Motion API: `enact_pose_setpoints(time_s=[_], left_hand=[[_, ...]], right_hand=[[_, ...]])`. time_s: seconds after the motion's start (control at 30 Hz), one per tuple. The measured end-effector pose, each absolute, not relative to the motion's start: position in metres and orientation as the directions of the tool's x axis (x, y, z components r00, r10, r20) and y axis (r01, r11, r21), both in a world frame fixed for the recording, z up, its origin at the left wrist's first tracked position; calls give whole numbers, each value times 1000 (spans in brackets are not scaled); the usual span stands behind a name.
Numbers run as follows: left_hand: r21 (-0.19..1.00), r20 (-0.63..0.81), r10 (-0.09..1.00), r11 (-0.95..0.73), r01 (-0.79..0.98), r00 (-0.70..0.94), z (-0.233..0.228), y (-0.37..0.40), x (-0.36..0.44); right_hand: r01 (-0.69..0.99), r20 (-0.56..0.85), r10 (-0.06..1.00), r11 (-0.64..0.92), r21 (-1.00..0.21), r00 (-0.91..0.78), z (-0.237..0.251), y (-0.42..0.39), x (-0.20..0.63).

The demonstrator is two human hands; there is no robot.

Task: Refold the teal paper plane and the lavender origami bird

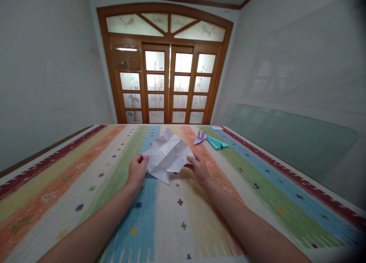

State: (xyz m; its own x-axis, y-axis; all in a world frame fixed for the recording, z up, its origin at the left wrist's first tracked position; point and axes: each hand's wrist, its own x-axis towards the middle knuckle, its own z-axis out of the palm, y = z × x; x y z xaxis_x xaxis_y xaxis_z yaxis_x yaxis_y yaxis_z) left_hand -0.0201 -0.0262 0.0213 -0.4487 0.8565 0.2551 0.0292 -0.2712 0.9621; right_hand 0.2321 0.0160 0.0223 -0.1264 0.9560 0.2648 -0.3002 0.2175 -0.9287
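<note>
Both forearms are cut off by the bottom edge. White creased paper (168, 155) hides the fingertips of the left hand (137, 172) and right hand (198, 169) beneath its edges. Purple folded figure (199, 138) and teal folded figure (217, 142) are too small to identify; right margin is blurred.

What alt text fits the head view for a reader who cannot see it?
Both hands, left hand and right hand, hold a creased white paper over a striped mat. Beyond lie a purple fold and a teal fold.
</note>
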Motion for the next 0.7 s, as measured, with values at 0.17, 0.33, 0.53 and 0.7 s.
enact_pose_setpoints(time_s=[0.17,0.33,0.53,0.7], left_hand=[[943,140,853,-270,-195,-503,25,-20,-28],[940,51,868,-209,-270,-493,26,-22,-27],[977,-3,897,-91,-193,-442,21,-20,-26],[963,270,859,-249,104,-435,11,-12,-32]], right_hand=[[-455,95,995,96,-885,24,17,29,239],[-461,51,998,57,-886,25,14,33,239],[-475,24,996,61,-878,83,12,35,241],[-423,49,994,87,-902,101,10,36,241]])
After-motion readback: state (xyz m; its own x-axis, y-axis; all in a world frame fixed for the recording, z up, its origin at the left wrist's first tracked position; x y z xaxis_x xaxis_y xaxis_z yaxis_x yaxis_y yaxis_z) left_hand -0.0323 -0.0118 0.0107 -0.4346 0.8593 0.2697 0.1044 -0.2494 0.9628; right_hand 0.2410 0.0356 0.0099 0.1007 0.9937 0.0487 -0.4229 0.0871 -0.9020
